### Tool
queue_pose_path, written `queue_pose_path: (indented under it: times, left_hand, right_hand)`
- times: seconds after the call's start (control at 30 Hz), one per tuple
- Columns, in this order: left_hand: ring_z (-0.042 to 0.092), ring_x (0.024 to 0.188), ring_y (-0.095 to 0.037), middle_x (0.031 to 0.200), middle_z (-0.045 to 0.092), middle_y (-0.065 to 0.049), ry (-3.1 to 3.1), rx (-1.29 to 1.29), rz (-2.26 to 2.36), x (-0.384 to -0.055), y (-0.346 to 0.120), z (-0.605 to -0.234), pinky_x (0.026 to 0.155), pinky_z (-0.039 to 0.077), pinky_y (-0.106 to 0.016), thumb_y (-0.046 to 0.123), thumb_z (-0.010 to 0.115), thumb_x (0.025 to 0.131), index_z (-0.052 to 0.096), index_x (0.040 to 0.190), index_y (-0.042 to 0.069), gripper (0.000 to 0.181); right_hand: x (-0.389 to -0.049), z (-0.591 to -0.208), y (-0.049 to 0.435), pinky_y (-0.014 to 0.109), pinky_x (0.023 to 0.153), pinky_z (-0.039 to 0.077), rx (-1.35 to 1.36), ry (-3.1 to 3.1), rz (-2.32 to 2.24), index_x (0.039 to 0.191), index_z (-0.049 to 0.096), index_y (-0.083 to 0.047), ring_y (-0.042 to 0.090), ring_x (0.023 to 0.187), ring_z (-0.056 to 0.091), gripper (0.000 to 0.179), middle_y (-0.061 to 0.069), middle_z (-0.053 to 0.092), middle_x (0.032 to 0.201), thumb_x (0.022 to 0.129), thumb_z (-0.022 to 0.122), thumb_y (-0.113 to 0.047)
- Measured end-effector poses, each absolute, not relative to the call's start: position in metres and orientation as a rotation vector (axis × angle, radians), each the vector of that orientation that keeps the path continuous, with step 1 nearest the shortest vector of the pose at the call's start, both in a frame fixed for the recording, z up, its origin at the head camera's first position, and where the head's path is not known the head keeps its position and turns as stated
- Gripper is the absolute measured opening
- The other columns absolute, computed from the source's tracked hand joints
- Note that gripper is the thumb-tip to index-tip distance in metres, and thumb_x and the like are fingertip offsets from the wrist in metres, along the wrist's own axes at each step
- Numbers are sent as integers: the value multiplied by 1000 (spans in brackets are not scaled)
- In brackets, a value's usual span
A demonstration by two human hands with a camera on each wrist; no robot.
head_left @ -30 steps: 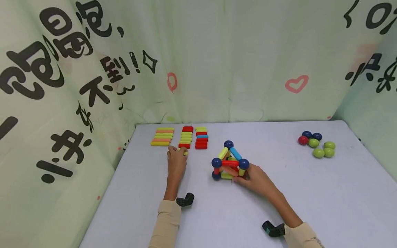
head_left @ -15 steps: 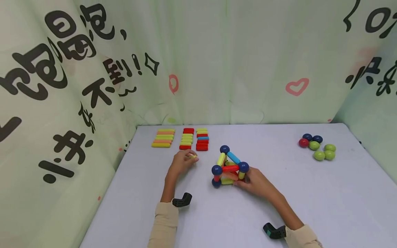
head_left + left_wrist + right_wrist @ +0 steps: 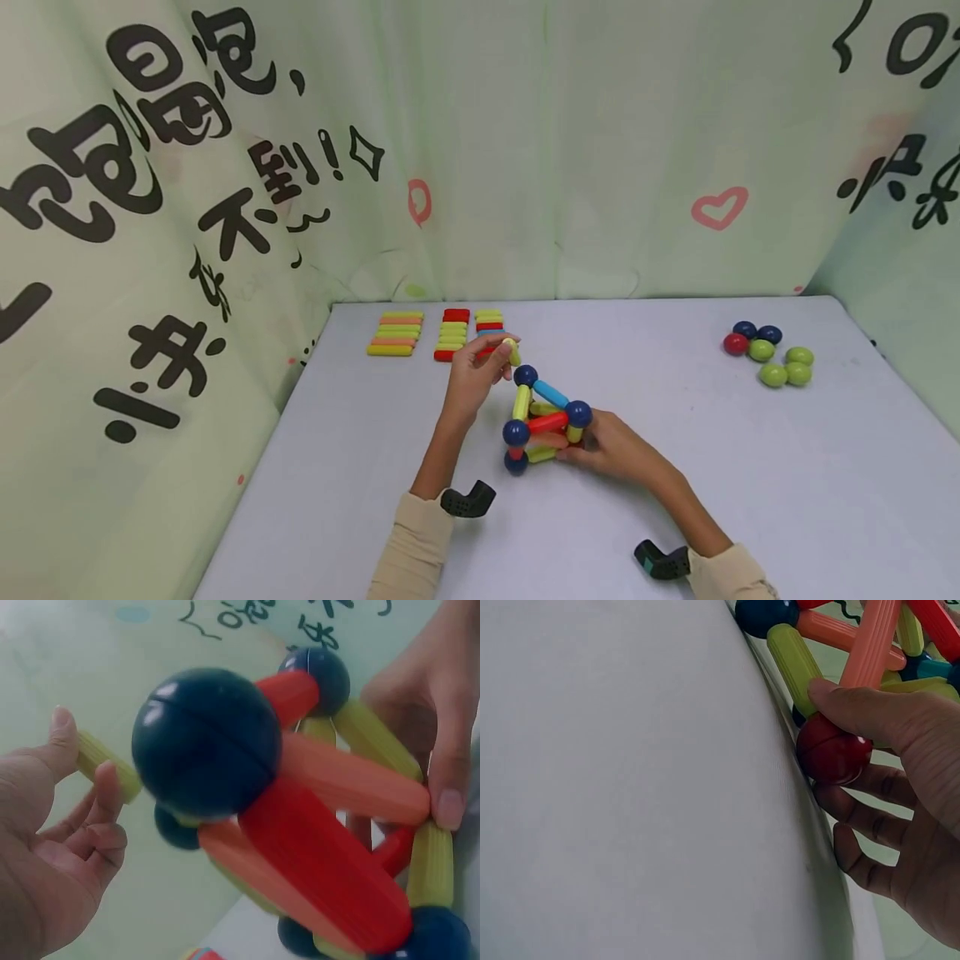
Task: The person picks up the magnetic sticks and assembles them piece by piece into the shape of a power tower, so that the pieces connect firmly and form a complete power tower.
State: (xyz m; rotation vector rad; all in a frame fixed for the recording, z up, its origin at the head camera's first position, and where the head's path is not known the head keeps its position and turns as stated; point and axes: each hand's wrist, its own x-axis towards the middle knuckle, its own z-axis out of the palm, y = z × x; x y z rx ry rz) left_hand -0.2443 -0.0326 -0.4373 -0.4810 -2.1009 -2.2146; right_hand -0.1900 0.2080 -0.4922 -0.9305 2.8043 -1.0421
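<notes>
left hand [image 3: 472, 382] pinches ridged yellow-green stick [image 3: 513, 352], eleven o'clock from frame [image 3: 548, 422]. right hand [image 3: 621, 447] grips frame's red ball [image 3: 834, 750], four o'clock. frame: shiny blue balls [image 3: 516, 432]; red, orange, blue sticks [image 3: 551, 394].

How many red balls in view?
2: a loose red ball toward the right of the head view; a second red ball in the stick-and-ball frame, by the right hand. More may be hidden there.

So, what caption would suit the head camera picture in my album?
The left hand pinches a yellow-green rod near a colourful ball-and-rod model held by the right hand.
</notes>
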Motion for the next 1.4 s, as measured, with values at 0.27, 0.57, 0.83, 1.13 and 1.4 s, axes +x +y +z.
queue_pose_path:
  times: [0.27,0.57,0.83,1.13,1.4]
  left_hand:
    - [52,58,-12,87,59,-7,-2287,-522,-2020,-239,-24,-434,64,51,-23,34,64,94,70,113,12,30]
    - [54,63,-12,107,65,-11,-2432,-647,-1918,-241,-33,-436,62,49,-21,23,68,92,67,117,11,27]
    - [59,68,-24,109,63,-13,-2401,-565,-1962,-249,-41,-446,60,46,-24,34,57,99,63,124,15,32]
    - [60,109,-22,129,59,-7,-2726,-163,-1394,-270,-59,-487,87,56,-36,17,63,96,63,125,15,30]
    - [39,137,-24,155,39,-2,-2966,-486,-856,-277,-60,-512,107,41,-41,18,62,96,43,148,15,55]
  right_hand:
    - [-188,-490,204,23,73,50,-945,2774,-1034,111,61,-8,4,80,53,41,-4,66,95,82,79,-30]
    - [-184,-492,199,22,69,49,-835,2841,-1014,113,62,-10,4,78,54,51,-5,67,94,76,83,-39]
    - [-185,-493,197,21,68,49,-792,2806,-1073,113,62,-11,5,78,55,52,-5,68,96,75,84,-37]
    - [-186,-491,203,22,66,47,-627,2838,-1051,111,62,-11,9,78,54,51,-5,66,92,74,85,-37]
    - [-188,-490,211,22,61,40,-537,2894,-1039,111,60,-8,12,74,50,53,-4,60,84,73,85,-36]
